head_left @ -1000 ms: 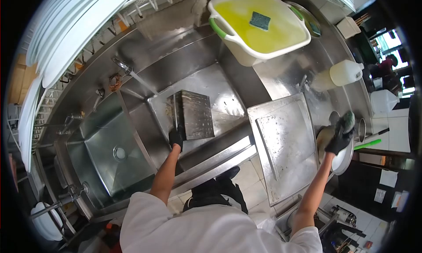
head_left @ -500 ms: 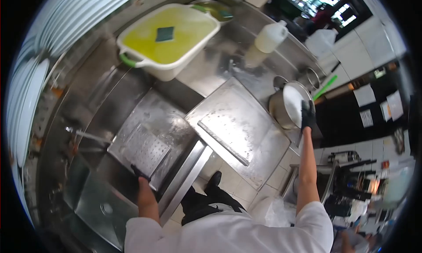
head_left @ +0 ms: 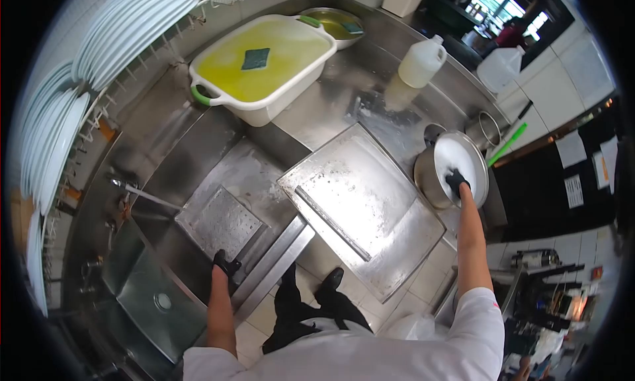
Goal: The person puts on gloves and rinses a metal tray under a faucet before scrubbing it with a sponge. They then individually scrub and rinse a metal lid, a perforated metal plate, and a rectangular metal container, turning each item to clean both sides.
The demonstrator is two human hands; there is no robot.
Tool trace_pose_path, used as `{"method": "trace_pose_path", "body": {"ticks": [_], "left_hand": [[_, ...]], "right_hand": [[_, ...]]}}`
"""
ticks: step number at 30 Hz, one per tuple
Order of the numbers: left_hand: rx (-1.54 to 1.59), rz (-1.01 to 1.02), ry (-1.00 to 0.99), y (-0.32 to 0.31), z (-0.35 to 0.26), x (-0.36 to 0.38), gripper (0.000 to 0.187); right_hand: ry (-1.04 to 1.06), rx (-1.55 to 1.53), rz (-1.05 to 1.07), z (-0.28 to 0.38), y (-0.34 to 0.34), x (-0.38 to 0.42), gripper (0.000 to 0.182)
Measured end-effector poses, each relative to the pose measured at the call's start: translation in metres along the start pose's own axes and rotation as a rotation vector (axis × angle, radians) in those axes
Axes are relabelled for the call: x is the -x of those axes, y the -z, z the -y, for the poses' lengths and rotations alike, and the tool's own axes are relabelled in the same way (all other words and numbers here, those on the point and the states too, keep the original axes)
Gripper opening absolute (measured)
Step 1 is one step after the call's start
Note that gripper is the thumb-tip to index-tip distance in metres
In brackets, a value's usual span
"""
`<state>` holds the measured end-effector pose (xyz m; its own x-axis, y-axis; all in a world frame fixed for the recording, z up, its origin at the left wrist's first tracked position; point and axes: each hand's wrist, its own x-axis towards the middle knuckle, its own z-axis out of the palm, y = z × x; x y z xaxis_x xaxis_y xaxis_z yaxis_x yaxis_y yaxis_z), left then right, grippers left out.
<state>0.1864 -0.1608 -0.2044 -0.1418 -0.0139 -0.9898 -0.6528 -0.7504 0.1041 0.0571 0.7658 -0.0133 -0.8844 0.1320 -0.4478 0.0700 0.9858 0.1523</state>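
My left hand [head_left: 227, 264], in a black glove, grips the near edge of a perforated metal tray [head_left: 225, 219] that lies tilted in the sink basin. A tap [head_left: 122, 182] runs a stream of water toward the tray's left corner. My right hand [head_left: 456, 181], gloved as well, reaches into a metal pot [head_left: 426, 179] at the right. White foam [head_left: 456, 153] fills the pot's mouth, and my fingertips are hidden in it. Between my hands a large flat metal sheet [head_left: 370, 209] with a raised bar rests across the counter's front edge.
A white tub [head_left: 264, 106] of yellow liquid, with a green scouring pad [head_left: 255, 59] in it, stands behind the basin. Beyond are a metal bowl [head_left: 344, 40] and a plastic jug [head_left: 422, 62]. White plates [head_left: 132, 37] fill a rack at left. A green-handled tool [head_left: 508, 145] lies beside the pot.
My right hand has gone from the pot's rim down into the foam. My left hand has shifted slightly at the tray's edge, and the tray sits differently in the basin. The view has swung a little.
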Motion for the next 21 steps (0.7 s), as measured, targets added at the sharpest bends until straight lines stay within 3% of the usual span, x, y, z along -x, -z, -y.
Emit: {"method": "trace_pose_path", "body": {"ticks": [2, 5, 8, 11, 13, 17, 18, 19, 21], "left_hand": [[-0.045, 0.054, -0.071, -0.003, -0.002, -0.007, 0.066], [0.029, 0.159, -0.105, -0.011, 0.01, 0.001, 0.059], [0.1, 0.082, 0.044, -0.037, 0.011, 0.006, 0.061], [-0.003, 0.315, 0.016, -0.044, 0.008, 0.006, 0.048], [-0.017, 0.36, -0.074, -0.051, 0.008, 0.003, 0.046], [-0.092, 0.387, -0.287, -0.066, 0.005, -0.02, 0.041], [-0.457, 0.37, -0.316, -0.069, 0.003, 0.001, 0.041], [-0.357, 0.498, -0.211, -0.056, -0.008, -0.046, 0.042], [-0.16, 0.409, -0.172, -0.048, -0.006, -0.026, 0.051]], "right_hand": [[0.164, 0.686, 0.237, -0.012, -0.009, -0.032, 0.051], [0.034, 0.315, 0.139, -0.003, 0.0, -0.035, 0.048], [-0.048, -0.277, 0.024, 0.004, 0.006, -0.013, 0.044], [-0.087, -0.968, 0.005, 0.008, 0.007, 0.009, 0.041], [-0.108, -1.233, 0.025, 0.021, 0.017, 0.029, 0.04], [-0.096, -1.516, 0.083, 0.053, 0.048, 0.07, 0.036], [-0.086, -1.563, 0.098, 0.064, 0.06, 0.082, 0.034], [-0.109, -1.669, 0.052, 0.068, 0.065, 0.091, 0.031], [0.122, -1.282, -0.198, 0.035, 0.037, 0.082, 0.033]]}}
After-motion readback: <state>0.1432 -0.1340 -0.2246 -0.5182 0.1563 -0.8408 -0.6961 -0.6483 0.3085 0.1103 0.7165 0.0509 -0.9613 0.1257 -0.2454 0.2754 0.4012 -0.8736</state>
